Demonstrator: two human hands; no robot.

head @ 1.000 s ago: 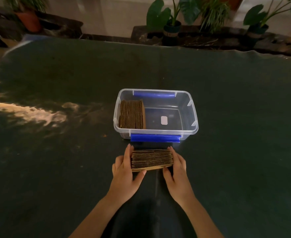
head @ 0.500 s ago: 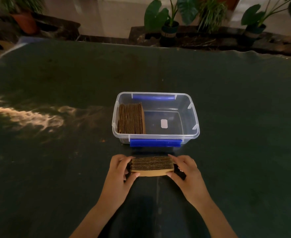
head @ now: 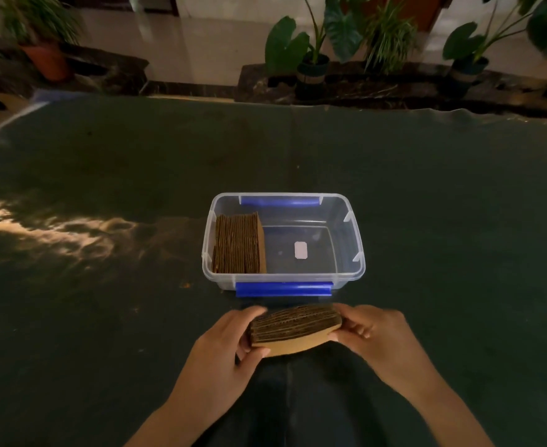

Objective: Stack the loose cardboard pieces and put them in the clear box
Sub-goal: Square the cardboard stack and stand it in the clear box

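A stack of brown corrugated cardboard pieces [head: 294, 327] is lifted just off the dark table, tilted up toward the right. My left hand [head: 230, 346] grips its left end and my right hand [head: 372, 333] grips its right end. Right behind the stack stands the clear box [head: 357, 253] with blue clip handles on its near and far sides. Another stack of cardboard [head: 238, 245] stands on edge against the box's left wall. The right part of the box floor shows only a small white label.
The dark green table [head: 104, 317] stretches wide on all sides, with a bright light patch at the left. Beyond its far edge stand potted plants [head: 310, 50] and a terracotta pot [head: 47, 59] on a dark ledge.
Both hands went from pressing the stack's ends flat on the table to gripping it and lifting it slightly. The stack now tilts. The camera view also shifted downward.
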